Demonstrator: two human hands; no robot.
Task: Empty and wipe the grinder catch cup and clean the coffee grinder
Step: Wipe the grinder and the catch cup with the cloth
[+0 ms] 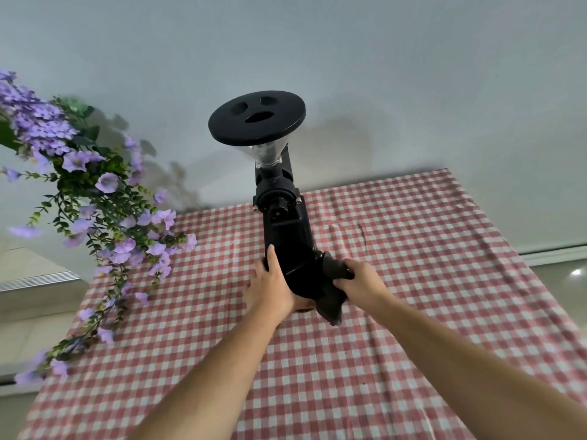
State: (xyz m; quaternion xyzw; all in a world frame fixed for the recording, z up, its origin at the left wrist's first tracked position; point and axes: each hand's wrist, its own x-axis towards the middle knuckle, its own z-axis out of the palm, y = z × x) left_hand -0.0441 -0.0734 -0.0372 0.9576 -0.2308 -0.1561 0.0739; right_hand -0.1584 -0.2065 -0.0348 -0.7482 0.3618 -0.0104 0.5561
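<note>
On the checked tablecloth [413, 281], left hand [270, 289] steadies grinder [287, 236] — right fingers [344, 282] clench cloth [332, 300].

The black coffee grinder [282, 217] stands upright on the table [413, 281] in front of me, its wide round lid [257, 121] with three oval recesses capping a clear funnel hopper [266, 155], and a ribbed adjustment dial [277, 203] sitting on the front of the tall body. My left hand [270, 287] steadies the lower left side of the body, while my right hand [357, 282] presses a dark grey cloth [332, 300] against the lower right side near the base.
</note>
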